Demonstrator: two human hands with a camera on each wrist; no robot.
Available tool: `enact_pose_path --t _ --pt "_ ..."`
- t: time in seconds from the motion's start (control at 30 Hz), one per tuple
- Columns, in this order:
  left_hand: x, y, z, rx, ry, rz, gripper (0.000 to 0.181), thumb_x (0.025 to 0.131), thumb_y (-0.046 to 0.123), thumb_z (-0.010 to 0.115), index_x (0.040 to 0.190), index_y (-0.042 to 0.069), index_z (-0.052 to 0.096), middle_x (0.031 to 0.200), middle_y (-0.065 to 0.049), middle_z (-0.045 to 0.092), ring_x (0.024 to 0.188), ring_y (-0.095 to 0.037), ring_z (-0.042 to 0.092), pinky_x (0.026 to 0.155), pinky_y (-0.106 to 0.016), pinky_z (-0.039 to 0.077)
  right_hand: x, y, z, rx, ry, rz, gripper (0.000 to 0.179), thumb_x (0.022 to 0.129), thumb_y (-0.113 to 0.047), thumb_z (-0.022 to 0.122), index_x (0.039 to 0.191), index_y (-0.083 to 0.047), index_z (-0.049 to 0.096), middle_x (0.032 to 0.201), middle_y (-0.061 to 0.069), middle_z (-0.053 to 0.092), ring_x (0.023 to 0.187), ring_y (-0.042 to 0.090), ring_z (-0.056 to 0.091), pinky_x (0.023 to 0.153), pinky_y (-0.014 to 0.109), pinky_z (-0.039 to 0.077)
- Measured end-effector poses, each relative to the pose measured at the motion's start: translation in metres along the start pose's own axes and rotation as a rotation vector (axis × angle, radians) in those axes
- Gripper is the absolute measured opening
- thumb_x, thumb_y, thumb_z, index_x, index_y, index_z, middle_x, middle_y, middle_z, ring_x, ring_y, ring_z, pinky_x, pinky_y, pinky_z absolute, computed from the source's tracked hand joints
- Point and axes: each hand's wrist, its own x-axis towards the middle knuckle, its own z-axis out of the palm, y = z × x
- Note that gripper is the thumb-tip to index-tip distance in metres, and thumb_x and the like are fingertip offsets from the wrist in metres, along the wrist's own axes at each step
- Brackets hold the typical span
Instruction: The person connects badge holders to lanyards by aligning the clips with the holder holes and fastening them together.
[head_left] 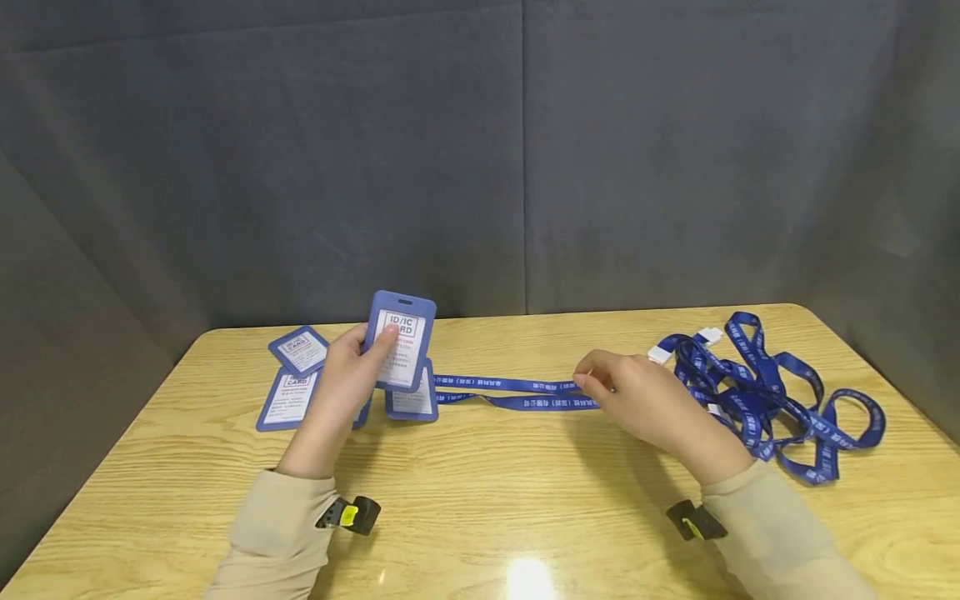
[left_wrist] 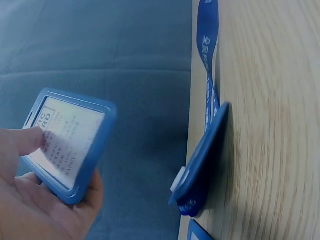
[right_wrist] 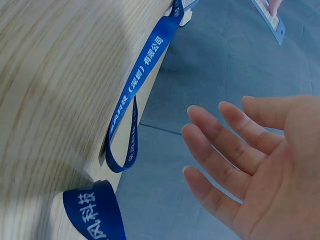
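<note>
My left hand (head_left: 347, 375) pinches a blue-framed ID card holder (head_left: 411, 354) above the table, its thumb across the printed front. In the left wrist view, the fingers support that holder (left_wrist: 75, 132) from behind. Below it on the table lies another card holder (head_left: 412, 404), partly hidden, with a blue printed lanyard (head_left: 502, 385) running rightward from it. Over the lanyard's right end hovers my right hand (head_left: 648, 400). The right wrist view shows this hand (right_wrist: 265, 170) with relaxed, slightly bent fingers, nothing in them, apart from the lanyard (right_wrist: 142, 67).
More card holders overlap at the left, one small tilted holder (head_left: 300, 350) over a larger one (head_left: 285, 404). A tangled pile of blue lanyards (head_left: 750, 400) with white clips (head_left: 660, 355) lies at the right. A grey cloth (head_left: 480, 167) hangs behind the wooden table (head_left: 480, 500).
</note>
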Motion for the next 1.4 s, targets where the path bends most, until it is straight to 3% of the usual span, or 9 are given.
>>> enact_pose_path --t 0.17,0.43,0.8,1.03,1.27,1.33,1.4 --pt "-0.001 0.004 0.008 0.002 -0.003 0.052 0.04 0.104 0.029 0.054 0.126 -0.004 0.06 0.115 -0.022 0.067 0.103 -0.028 0.062 0.093 -0.04 0.046 0.001 0.009 -0.007 -0.016 0.016 0.045 0.021 0.103 -0.023 0.056 0.11 -0.008 0.068 0.091 0.003 0.069 0.073 0.016 0.057 0.066 0.039 0.047" --pt "-0.005 0.005 0.016 0.02 -0.035 0.119 0.037 0.101 0.03 0.06 0.12 -0.001 0.065 0.105 -0.017 0.07 0.083 -0.016 0.062 0.072 -0.026 0.048 -0.002 0.032 -0.02 -0.018 0.03 0.085 0.027 0.105 -0.027 0.052 0.114 -0.007 0.066 0.097 0.006 0.07 0.085 0.022 0.064 0.071 0.046 0.05" --pt "-0.007 0.006 0.027 0.068 -0.075 0.171 0.034 0.1 0.028 0.062 0.117 0.0 0.067 0.101 -0.014 0.068 0.083 -0.02 0.06 0.073 -0.028 0.047 -0.001 0.053 -0.028 -0.012 0.031 0.13 0.032 0.106 -0.027 0.049 0.117 -0.001 0.064 0.099 0.012 0.069 0.083 0.024 0.062 0.071 0.046 0.049" --pt "-0.007 0.009 0.03 0.095 -0.111 0.163 0.033 0.1 0.028 0.062 0.12 0.001 0.066 0.097 -0.013 0.067 0.075 -0.017 0.061 0.067 -0.028 0.049 0.006 0.058 -0.025 0.01 0.066 0.16 0.026 0.104 -0.019 0.051 0.114 0.002 0.063 0.096 0.016 0.07 0.082 0.028 0.064 0.07 0.047 0.049" --pt "-0.01 0.006 0.027 0.124 -0.137 0.146 0.033 0.1 0.028 0.062 0.12 0.002 0.065 0.095 -0.012 0.067 0.072 -0.017 0.061 0.065 -0.029 0.05 0.02 0.051 -0.016 -0.069 0.156 0.242 0.024 0.1 -0.014 0.055 0.106 0.006 0.067 0.095 0.022 0.069 0.069 0.026 0.06 0.061 0.042 0.049" --pt "-0.01 0.006 0.027 0.121 -0.137 0.148 0.033 0.1 0.028 0.062 0.12 0.001 0.066 0.095 -0.012 0.067 0.072 -0.016 0.061 0.065 -0.029 0.049 0.025 0.049 -0.016 -0.087 0.154 0.283 0.026 0.099 -0.015 0.056 0.105 0.007 0.068 0.096 0.021 0.069 0.068 0.026 0.058 0.059 0.04 0.047" --pt "-0.01 0.005 0.027 0.107 -0.135 0.145 0.033 0.1 0.028 0.062 0.118 0.001 0.066 0.094 -0.013 0.067 0.071 -0.016 0.061 0.065 -0.028 0.05 0.03 0.048 -0.017 -0.108 0.101 0.327 0.027 0.099 -0.018 0.057 0.096 0.005 0.07 0.086 0.018 0.068 0.066 0.025 0.055 0.058 0.038 0.044"
